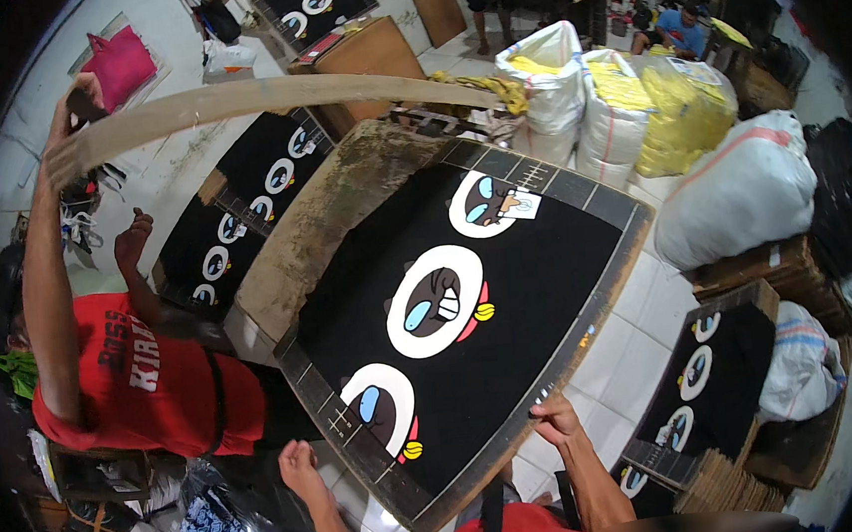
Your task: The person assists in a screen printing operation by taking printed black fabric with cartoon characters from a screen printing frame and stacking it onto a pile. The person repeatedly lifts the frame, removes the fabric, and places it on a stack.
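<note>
My right hand (558,421) grips the lower right edge of a large board (621,251) with dark squares along its border. A black fabric piece (540,317) lies on the board, with three cartoon faces in white ovals printed down it. My left hand (300,464) is off the board, beside its lower left corner, fingers curled in with nothing visible in them. At the left, a co-worker (144,368) in a red shirt holds a long pale frame bar (253,97) up with a raised arm, above the board's far end.
More printed boards (242,210) stand behind at the left, others (695,375) at the lower right beside stacked cardboard. Full white sacks (730,192) and yellow bundles (679,116) line the right. A seated person (683,31) in blue is at the back. Black plastic bags (216,523) lie at the lower left.
</note>
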The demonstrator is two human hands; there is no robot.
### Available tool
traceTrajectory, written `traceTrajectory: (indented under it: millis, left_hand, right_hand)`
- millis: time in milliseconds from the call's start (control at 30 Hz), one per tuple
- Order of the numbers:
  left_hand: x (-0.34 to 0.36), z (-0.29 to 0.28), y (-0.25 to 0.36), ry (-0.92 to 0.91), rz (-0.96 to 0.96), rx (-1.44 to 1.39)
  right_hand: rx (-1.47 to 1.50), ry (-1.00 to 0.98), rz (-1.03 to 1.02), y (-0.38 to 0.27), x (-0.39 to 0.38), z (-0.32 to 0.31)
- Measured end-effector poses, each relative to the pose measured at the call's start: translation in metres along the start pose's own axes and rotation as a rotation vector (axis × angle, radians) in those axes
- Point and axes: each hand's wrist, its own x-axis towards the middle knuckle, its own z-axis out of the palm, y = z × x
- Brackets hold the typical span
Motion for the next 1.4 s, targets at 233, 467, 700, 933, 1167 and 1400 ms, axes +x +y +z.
traceTrajectory:
  millis: [233,467,700,933,1167,1400]
  left_hand:
    - [-0.093,0.043,0.097,-0.405,0.277,-0.026]
    - [-0.131,0.158,0.271,-0.767,0.746,0.077]
    - [-0.136,0.249,0.389,-1.016,0.940,0.373]
    - [-0.173,0.249,0.414,-1.390,0.600,0.476]
    - [-0.219,0.257,0.441,-1.533,0.615,0.112]
    - [-0.249,0.343,0.460,-1.602,0.821,0.031]
  right_hand:
    - [0.054,-0.012,-0.212,-0.012,-0.226,-0.054]
    - [0.168,0.020,-0.467,-0.005,-0.362,-0.056]
    - [0.154,0.054,-0.743,0.074,-0.416,-0.054]
    - [0.172,0.116,-0.873,0.140,-0.426,-0.023]
    - [0.211,0.114,-1.025,0.175,-0.445,0.018]
    - [0.269,0.230,-1.187,0.160,-0.371,0.036]
